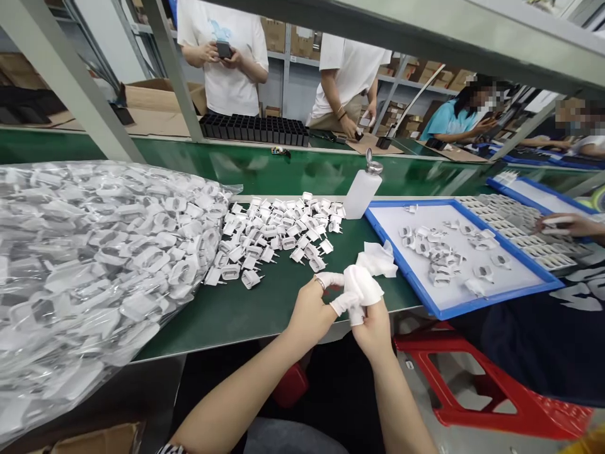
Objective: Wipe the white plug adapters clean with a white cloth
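My left hand (312,310) and my right hand (375,331) meet over the near edge of the green bench, white cots on several fingers. Both are closed on a white cloth (363,284), bunched between the fingertips. Whatever the cloth may wrap is hidden. Just beyond it lies a crumpled white wipe (378,258). A loose pile of white plug housings (283,227) with pins spreads ahead and to the left. Behind the wipe stands a white pump bottle (363,189), its metal lid flipped up. To the right, a blue-rimmed tray (420,293) holds several more housings.
A large clear bag (108,252) full of white housings takes up the left side. Rows of white parts (515,227) lie right of the tray, near a co-worker's hand (567,224). A red stool (454,372) stands below. Metal frame bars cross overhead; other people work across the bench.
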Available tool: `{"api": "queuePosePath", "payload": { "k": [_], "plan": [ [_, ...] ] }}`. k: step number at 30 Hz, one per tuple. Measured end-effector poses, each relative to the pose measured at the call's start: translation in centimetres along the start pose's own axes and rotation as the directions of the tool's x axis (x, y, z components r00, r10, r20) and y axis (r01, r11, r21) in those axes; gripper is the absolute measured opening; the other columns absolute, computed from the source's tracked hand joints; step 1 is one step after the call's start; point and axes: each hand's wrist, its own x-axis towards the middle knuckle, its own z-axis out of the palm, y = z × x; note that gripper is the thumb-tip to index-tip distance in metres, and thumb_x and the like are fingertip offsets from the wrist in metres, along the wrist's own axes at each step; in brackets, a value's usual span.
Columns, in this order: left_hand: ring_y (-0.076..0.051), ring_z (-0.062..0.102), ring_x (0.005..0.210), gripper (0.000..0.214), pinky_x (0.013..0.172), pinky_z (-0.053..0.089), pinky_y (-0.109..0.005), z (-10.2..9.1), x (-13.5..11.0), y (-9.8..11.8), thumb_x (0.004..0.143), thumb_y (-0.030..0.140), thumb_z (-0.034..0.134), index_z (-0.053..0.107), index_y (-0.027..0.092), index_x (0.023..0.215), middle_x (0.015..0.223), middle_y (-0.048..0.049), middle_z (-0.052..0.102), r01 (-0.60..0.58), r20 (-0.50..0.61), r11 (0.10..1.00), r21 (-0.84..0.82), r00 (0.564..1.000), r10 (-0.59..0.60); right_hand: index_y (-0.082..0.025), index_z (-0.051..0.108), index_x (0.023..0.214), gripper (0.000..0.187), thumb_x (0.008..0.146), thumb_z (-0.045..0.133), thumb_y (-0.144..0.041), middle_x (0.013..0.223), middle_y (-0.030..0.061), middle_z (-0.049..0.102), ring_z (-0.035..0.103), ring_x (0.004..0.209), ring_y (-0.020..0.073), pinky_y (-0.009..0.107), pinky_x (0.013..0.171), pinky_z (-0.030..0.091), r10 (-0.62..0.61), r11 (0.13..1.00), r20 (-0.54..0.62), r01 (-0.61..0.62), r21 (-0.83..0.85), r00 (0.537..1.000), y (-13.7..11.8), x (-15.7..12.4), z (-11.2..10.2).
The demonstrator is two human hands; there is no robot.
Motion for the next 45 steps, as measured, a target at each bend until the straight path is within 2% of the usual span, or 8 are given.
{"api": "queuePosePath", "payload": {
  "k": [3, 7, 13, 19, 25, 36, 39, 45],
  "plan": [
    [-0.015, 0.057, 0.072, 0.009, 0.07, 0.045, -0.026, -0.5, -0.2, 0.0, 0.074, 0.02, 0.053, 0.06, 0.016, 0.071, 0.076, -0.0025, 0.063, -0.058, 0.034, 0.998, -0.017, 0.998, 0.058, -0.027, 0.045, 0.123, 0.051, 0.073, 0.058, -0.03, 0.124, 0.0089, 0.05, 0.043, 0.119, 0.0255, 0.048, 0.101, 0.029, 0.01, 0.946, 0.158, -0.06, 0.317, 0.987, 0.2, -1.1, 0.4],
    [-0.016, 0.058, 0.08, 0.009, 0.075, 0.045, -0.026, -1.7, -0.7, 0.3, 0.073, 0.021, 0.055, 0.062, 0.017, 0.077, 0.083, -0.0038, 0.065, -0.113, 0.167, 0.985, 0.13, 0.982, 0.091, -0.024, 0.057, 0.11, 0.057, 0.066, 0.056, -0.059, 0.125, 0.009, 0.05, 0.045, 0.116, 0.0298, 0.051, 0.095, 0.035, 0.197, 0.565, 0.125, -0.217, 0.796, 0.972, -0.3, -1.2, 1.3],
    [-0.019, 0.059, 0.088, 0.025, 0.077, 0.044, -0.029, -5.1, 0.4, 1.4, 0.072, 0.031, 0.055, 0.062, 0.021, 0.094, 0.095, -0.0032, 0.065, -0.048, 0.345, 0.822, 0.568, 0.92, -0.184, -0.026, 0.066, 0.088, 0.042, 0.055, 0.069, -0.052, 0.111, 0.0043, 0.061, 0.052, 0.107, 0.0263, 0.045, 0.083, 0.046, 0.572, 0.331, 0.062, -0.299, 0.895, 0.818, -1.1, 0.6, 1.8],
    [-0.027, 0.056, 0.093, 0.028, 0.073, 0.044, -0.033, -4.7, 4.1, 1.0, 0.077, 0.031, 0.049, 0.06, 0.012, 0.095, 0.098, -0.013, 0.06, 0.125, 0.009, 0.501, 0.856, 0.966, -0.257, -0.02, 0.068, 0.066, 0.034, 0.054, 0.068, -0.051, 0.068, 0.0043, 0.067, 0.062, 0.064, 0.0215, 0.046, 0.073, 0.048, 0.549, 0.597, -0.141, -0.269, 0.756, 0.824, 0.0, 0.3, 1.4],
    [-0.029, 0.048, 0.103, 0.022, 0.079, 0.043, -0.035, -1.7, 4.9, -0.3, 0.073, 0.027, 0.057, 0.06, 0.013, 0.089, 0.101, -0.0147, 0.055, 0.114, 0.004, 0.551, 0.827, 0.978, -0.208, -0.023, 0.069, 0.073, 0.016, 0.06, 0.07, -0.032, 0.107, 0.0068, 0.061, 0.047, 0.111, 0.0286, 0.049, 0.098, 0.029, 0.198, 0.968, -0.242, -0.15, 0.202, 0.95, -0.2, -0.5, -1.0],
    [-0.025, 0.06, 0.088, 0.021, 0.077, 0.047, -0.036, -2.3, 3.8, -1.1, 0.067, 0.018, 0.063, 0.06, 0.015, 0.088, 0.087, -0.0093, 0.065, 0.119, 0.071, 0.762, 0.637, 0.975, -0.211, -0.02, 0.068, 0.072, 0.022, 0.066, 0.065, -0.041, 0.08, 0.008, 0.07, 0.064, 0.084, 0.0267, 0.041, 0.069, 0.051, 0.436, 0.636, -0.121, -0.21, 0.743, 0.892, -1.0, 0.1, -0.7],
    [-0.02, 0.061, 0.09, 0.037, 0.078, 0.049, -0.031, -3.3, 1.5, -1.2, 0.064, 0.019, 0.066, 0.056, 0.018, 0.1, 0.095, -0.0054, 0.066, 0.155, 0.089, 0.941, 0.302, 0.978, -0.19, -0.023, 0.067, 0.077, 0.019, 0.066, 0.064, -0.038, 0.076, 0.0034, 0.07, 0.066, 0.07, 0.0218, 0.038, 0.065, 0.053, 0.474, 0.586, -0.074, -0.252, 0.77, 0.877, -1.3, -0.1, -0.5],
    [-0.023, 0.064, 0.081, 0.044, 0.074, 0.052, -0.036, -4.0, -1.9, -1.5, 0.046, 0.019, 0.078, 0.065, 0.015, 0.087, 0.098, -0.0094, 0.066, 0.249, 0.031, 0.89, -0.382, 0.966, -0.257, -0.018, 0.066, 0.084, 0.02, 0.075, 0.053, -0.031, 0.069, 0.0049, 0.066, 0.063, 0.063, 0.0214, 0.036, 0.061, 0.052, 0.342, 0.912, -0.029, -0.324, 0.25, 0.939, -1.8, -1.5, 1.2]
  ]
}}
